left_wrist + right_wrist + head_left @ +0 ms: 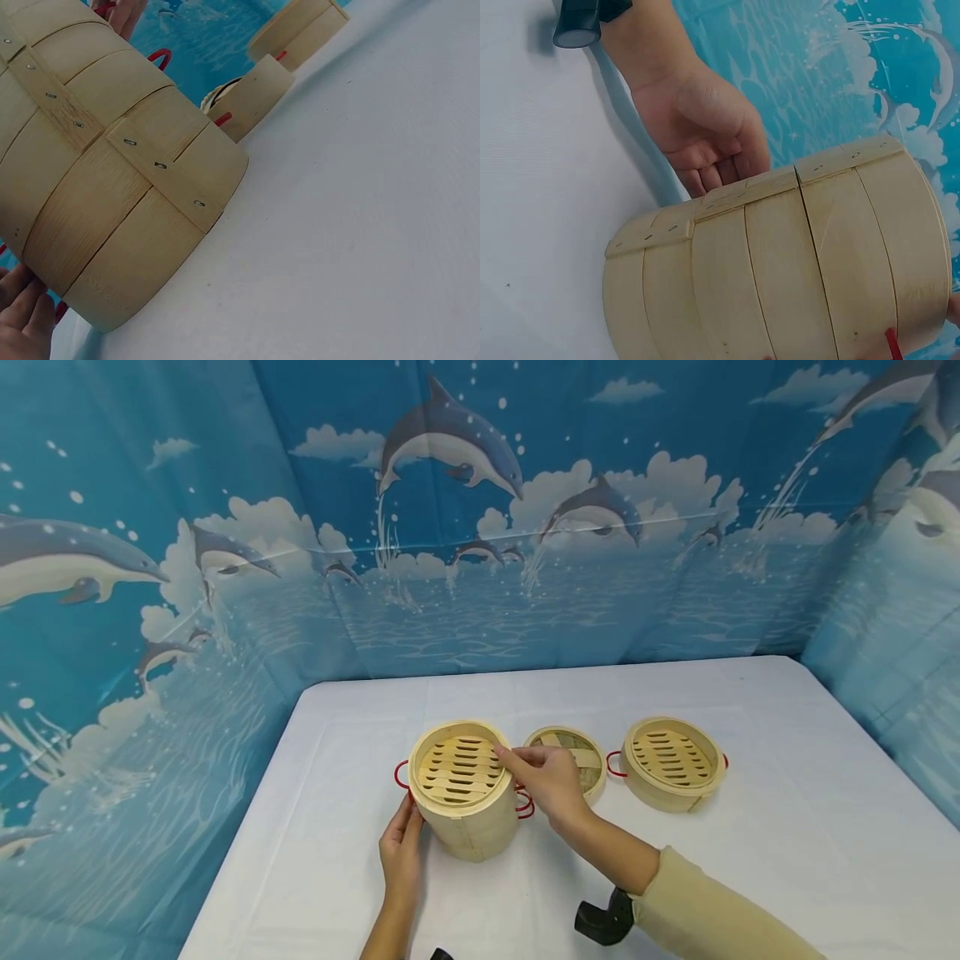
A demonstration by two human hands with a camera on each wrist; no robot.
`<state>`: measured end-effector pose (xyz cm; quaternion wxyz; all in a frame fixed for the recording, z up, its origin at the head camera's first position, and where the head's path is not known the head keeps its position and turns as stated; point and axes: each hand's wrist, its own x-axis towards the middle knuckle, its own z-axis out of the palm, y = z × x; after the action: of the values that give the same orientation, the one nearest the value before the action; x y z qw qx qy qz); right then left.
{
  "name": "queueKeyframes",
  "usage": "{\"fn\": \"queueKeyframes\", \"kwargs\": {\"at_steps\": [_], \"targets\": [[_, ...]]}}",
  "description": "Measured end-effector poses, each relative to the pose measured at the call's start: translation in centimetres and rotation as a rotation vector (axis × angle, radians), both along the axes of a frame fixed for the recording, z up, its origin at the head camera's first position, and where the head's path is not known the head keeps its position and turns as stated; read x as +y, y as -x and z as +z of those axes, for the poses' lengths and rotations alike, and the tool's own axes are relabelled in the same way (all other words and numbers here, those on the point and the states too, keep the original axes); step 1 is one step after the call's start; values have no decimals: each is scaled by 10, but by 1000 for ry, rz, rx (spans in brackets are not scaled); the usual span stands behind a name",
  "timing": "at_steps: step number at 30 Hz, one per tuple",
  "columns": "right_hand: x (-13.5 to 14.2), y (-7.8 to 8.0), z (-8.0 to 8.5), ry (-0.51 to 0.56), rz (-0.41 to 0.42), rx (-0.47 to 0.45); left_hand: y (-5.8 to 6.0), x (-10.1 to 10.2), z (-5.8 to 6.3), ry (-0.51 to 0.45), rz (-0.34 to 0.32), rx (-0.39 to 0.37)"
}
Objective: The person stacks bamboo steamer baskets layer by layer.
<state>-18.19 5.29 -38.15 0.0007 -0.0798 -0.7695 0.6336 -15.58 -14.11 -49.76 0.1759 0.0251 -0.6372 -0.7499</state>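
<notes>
A stack of bamboo steamer baskets [471,831] stands on the white table, its slatted inner base [459,768] facing up and red loop handles on both sides. My right hand [551,777] pinches the top basket's right rim between thumb and fingers. At the stack's left side my left hand [401,852] rests its fingers against the wall, close by a red handle. In the left wrist view those fingers [22,311] touch the lower part of the stack [142,202]. The right wrist view shows the left hand [712,127] beside the stack [780,255].
Just behind my right hand lies a round bamboo lid [588,760] with crossed strips, partly hidden by that hand. Farther right sits another steamer basket [671,768] with red handles. Dolphin-printed curtains [480,593] stand around the table's back and sides.
</notes>
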Motion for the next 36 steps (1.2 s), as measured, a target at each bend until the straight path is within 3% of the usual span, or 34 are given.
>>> {"fn": "queueKeyframes", "kwargs": {"at_steps": [12,24,36], "targets": [[1,1,-3,-11,16,-14,-2,-1,-1,26,7,-33],[5,6,0,-40,37,-67,0,-1,3,71,-21,-14],[5,5,3,-32,57,-58,-2,-2,3,113,8,-3]]}}
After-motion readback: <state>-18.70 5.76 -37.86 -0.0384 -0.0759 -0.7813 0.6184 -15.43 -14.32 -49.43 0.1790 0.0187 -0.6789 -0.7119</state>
